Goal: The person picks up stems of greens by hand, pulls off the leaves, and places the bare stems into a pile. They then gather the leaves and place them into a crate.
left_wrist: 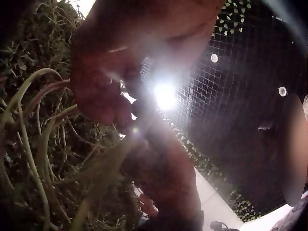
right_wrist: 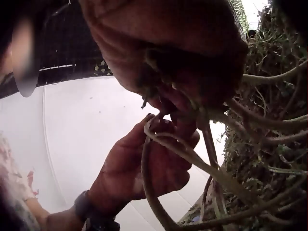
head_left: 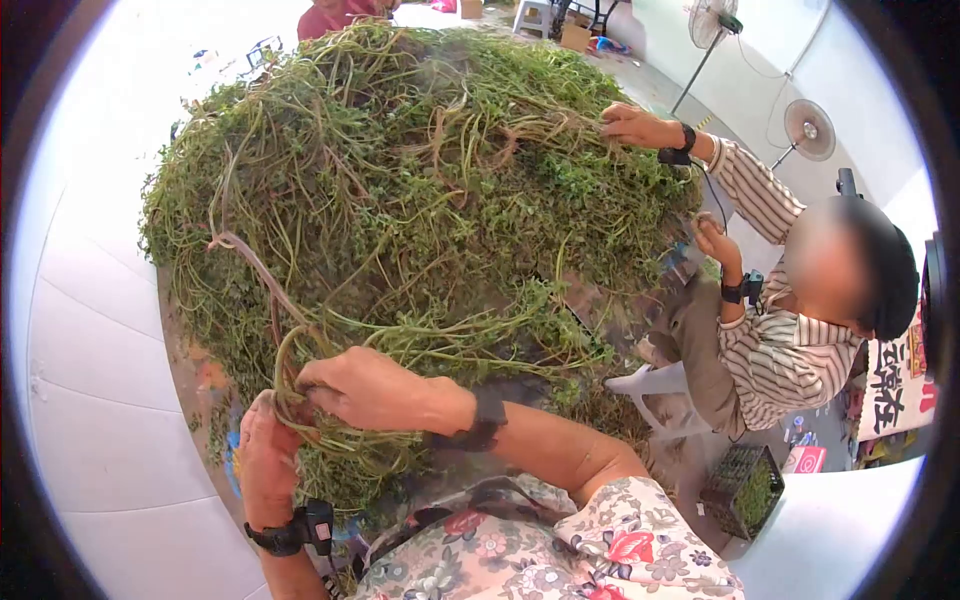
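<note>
In the head view my left hand (head_left: 268, 450) and right hand (head_left: 380, 390) meet at the near left of a large heap of leafy green plants (head_left: 420, 220). Between them runs a bundle of long bare stems (head_left: 285, 360), some green and some brownish. The right fingers pinch the stems close to the left fingertips. From the right wrist view, my left hand (right_wrist: 144, 168) grips looping stems (right_wrist: 151, 192) just below the right hand (right_wrist: 178, 48). Glare and shadow dim the left wrist view, where stems (left_wrist: 29, 110) trail from the fingers.
Another person in a striped shirt (head_left: 790, 370) sits at the right, one hand (head_left: 640, 125) on the heap. A third person in red (head_left: 335, 15) is at the far side. A dark crate (head_left: 745, 490) of greens stands at lower right; two fans (head_left: 808, 130) stand behind.
</note>
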A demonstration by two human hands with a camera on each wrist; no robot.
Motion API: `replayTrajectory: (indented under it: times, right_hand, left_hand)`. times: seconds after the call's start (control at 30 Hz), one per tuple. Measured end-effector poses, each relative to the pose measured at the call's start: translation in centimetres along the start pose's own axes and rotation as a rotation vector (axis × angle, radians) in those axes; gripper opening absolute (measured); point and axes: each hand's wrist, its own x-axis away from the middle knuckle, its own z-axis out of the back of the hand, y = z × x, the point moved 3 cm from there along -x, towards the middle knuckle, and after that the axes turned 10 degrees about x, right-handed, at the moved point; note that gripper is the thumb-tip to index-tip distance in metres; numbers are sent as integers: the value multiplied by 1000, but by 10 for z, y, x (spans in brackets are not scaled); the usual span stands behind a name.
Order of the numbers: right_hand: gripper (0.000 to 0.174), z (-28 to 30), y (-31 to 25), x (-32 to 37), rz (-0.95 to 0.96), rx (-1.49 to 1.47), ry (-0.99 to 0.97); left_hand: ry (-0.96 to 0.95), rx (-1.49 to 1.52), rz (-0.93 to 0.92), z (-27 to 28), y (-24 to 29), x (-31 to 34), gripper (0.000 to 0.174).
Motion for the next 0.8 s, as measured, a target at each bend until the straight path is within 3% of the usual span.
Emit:
replayTrajectory:
  times: [0.1, 0.2, 0.3, 0.37, 0.4, 0.5, 0.57, 0.67, 0.7, 0.8]
  right_hand:
    - [18, -5, 6, 1, -5, 31, -37]
    - [16, -8, 4, 5, -3, 19, -60]
    - [16, -7, 6, 6, -1, 2, -57]
    - [14, -5, 7, 6, -25, 8, -95]
    - [14, -5, 8, 7, -9, 20, -10]
    - [14, -6, 5, 13, 61, 6, 259]
    - [16, 4, -5, 19, 137, -70, 452]
    - [20, 4, -15, 24, 122, 12, 320]
    - [21, 3, -18, 28, 63, 4, 184]
    - [23, -10, -15, 28, 46, 146, 233]
  left_hand:
    - [53, 21, 3, -26, 11, 4, 33]
    - [-133, -179, 29, -39, 23, -4, 34]
    - [-195, -393, -45, -22, 18, -11, 38]
    - [-245, 36, 71, -25, 12, -11, 38]
    - [-263, 249, 126, -26, 9, -10, 39]
    - [-278, 331, 51, -24, 0, -11, 38]
    - [-253, 294, 94, -15, -3, -12, 38]
    - [-135, 246, 40, -30, -4, -9, 36]
    - [-81, 230, 2, -36, -4, -8, 35]
    - [-181, 218, 19, -29, -8, -14, 32]
